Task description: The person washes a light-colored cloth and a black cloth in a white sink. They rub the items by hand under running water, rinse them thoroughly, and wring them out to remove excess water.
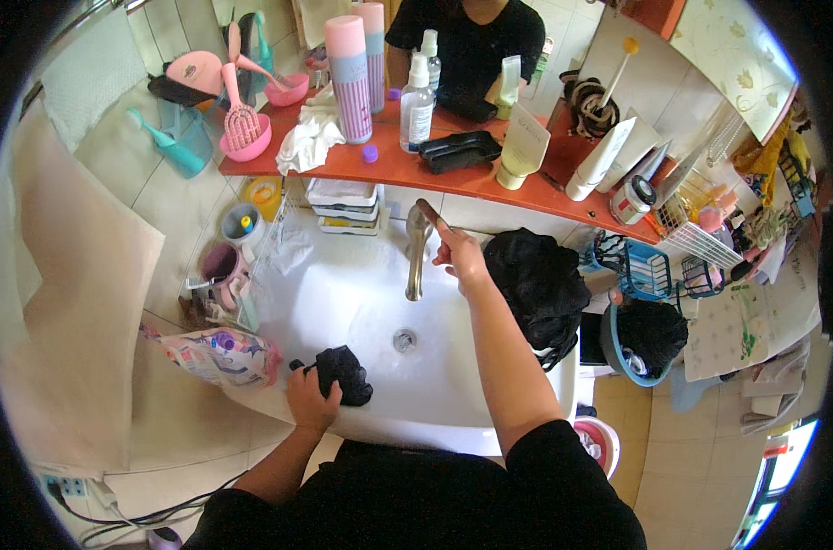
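Note:
My left hand [312,400] is closed on a bunched black cloth [345,377] at the near left edge of the white sink [334,275]. Above the basin, my right arm reaches across to the metal faucet [416,261]. There my right hand [460,257] grips the faucet handle [429,214], its index finger along it and the other fingers curled. No water stream shows under the spout. A large heap of black cloth [537,289] lies on the sink's right side, beside my right forearm. The drain [405,341] shows in the middle of the basin.
A red shelf [389,174] behind the sink carries bottles, tubes, a white cloth and a black case, below a mirror. Cups [224,263] and a patterned bag [217,356] stand at the left. At the right are a blue basin [609,344] with black stuff and a pink bucket [607,440].

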`<state>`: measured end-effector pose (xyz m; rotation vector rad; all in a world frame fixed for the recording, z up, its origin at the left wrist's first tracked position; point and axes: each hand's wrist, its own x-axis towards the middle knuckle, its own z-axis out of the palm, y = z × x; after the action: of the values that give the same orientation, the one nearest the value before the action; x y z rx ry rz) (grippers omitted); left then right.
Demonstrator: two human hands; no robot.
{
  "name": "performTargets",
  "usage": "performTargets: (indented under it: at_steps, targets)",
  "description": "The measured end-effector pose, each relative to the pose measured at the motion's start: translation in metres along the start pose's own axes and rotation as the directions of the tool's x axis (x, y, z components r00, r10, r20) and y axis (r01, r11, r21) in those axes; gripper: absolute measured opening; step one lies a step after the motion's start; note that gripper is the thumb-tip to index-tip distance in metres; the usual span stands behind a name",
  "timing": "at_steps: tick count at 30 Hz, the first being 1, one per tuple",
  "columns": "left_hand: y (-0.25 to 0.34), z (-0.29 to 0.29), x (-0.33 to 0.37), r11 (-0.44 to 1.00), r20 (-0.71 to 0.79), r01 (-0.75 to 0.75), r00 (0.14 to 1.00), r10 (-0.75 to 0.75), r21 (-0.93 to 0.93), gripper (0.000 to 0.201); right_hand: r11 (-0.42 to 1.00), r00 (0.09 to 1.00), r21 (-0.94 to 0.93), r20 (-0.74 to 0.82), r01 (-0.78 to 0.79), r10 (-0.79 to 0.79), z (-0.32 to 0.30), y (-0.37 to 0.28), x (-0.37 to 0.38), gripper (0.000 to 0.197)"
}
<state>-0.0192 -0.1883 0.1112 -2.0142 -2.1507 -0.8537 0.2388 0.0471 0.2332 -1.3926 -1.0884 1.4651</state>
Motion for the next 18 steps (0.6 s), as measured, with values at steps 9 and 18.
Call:
performTargets:
  at_steps: [9, 18]
  targets:
    - [0.0, -0.001, 0.006, 0.998, 0.049, -0.011, 0.999, 0.014, -0.063, 0.038, 0.998, 0.997, 0.05, -0.063, -0.031, 0.034, 0.006, -0.003, -0.005, 0.036]
    - [-0.005, 0.0, 0.007, 0.995, 0.05, -0.052, 0.997, 0.057, -0.088, 0.04, 0.985, 0.992, 0.117, 0.024, -0.129, 0.127, -0.002, -0.007, -0.013, 0.035]
